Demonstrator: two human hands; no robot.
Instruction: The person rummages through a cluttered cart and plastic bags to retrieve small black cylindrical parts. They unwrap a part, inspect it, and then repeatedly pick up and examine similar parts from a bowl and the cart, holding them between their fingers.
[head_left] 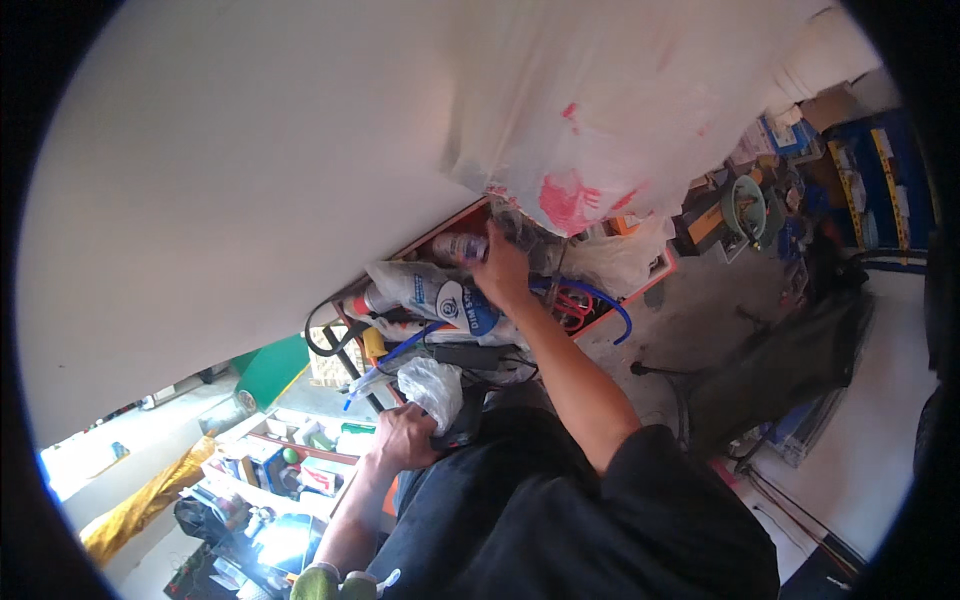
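Note:
My right hand (500, 268) reaches into a crowded red-edged tray. Its fingers and thumb are closed around the end of a small pale cylindrical bottle (458, 248) lying on its side. Just nearer lies a white-and-blue plastic package (435, 295), with a red-capped container (372, 302) at its left. Close to my body, my left hand (405, 437) is closed beside a crumpled clear plastic bag (432, 392) and a dark object (462, 428). What its fingers grip is hidden.
A large pale panel (250, 170) and a hanging plastic sheet with red marks (600, 150) border the tray. In it lie a blue tube (615, 305) and red loops (572, 308). A cluttered lower bench (330, 455) stands left; a green bowl (744, 205) sits far right.

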